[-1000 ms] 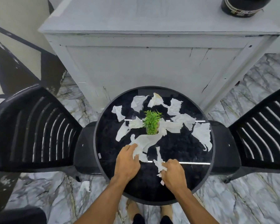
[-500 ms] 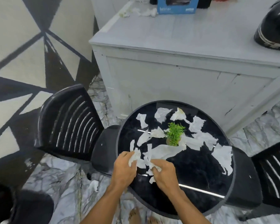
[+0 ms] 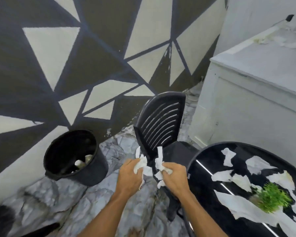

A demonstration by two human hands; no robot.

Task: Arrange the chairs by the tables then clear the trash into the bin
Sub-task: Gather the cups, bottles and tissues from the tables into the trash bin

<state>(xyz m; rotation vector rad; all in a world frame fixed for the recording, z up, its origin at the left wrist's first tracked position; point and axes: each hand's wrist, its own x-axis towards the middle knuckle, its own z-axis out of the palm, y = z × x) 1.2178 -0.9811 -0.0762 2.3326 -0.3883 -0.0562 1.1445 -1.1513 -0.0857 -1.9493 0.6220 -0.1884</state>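
Facing the big patterned wall (image 3: 58,65), with the grey cabinet (image 3: 246,117) off to the right. Round black table (image 3: 202,178) low on the right, not yet cleared; black slatted chair (image 3: 159,127) tucked just beside its rim, straight ahead behind the hands. Black bin (image 3: 96,173) standing open on the marble floor (image 3: 58,199) to the left, near the wall and well apart from the table, a few pale bits already at its bottom. Small green plant (image 3: 272,200) upright on the table amid the litter. Left hand (image 3: 129,175) clenched round a crumpled paper wad (image 3: 140,164); right hand (image 3: 175,175) clenched likewise round a second wad (image 3: 160,162), loose tails sticking up and dangling from both fists. Many torn white scraps (image 3: 258,164) lying flat across the tabletop. Seemingly mid-carry: trash lifted, not yet dropped. Best done by swinging both fists left, clear of the chair back, and bringing them right over the bin's mouth before loosening a finger. Keep the grip firm on the way, for fear of dangling strips tearing off or fluttering to the floor. Let go low, inside the rim, against the drift of light paper. Open one hand at a time and shake off anything clinging to the palm. Afterwards, gather the rest from around the plant without tipping it
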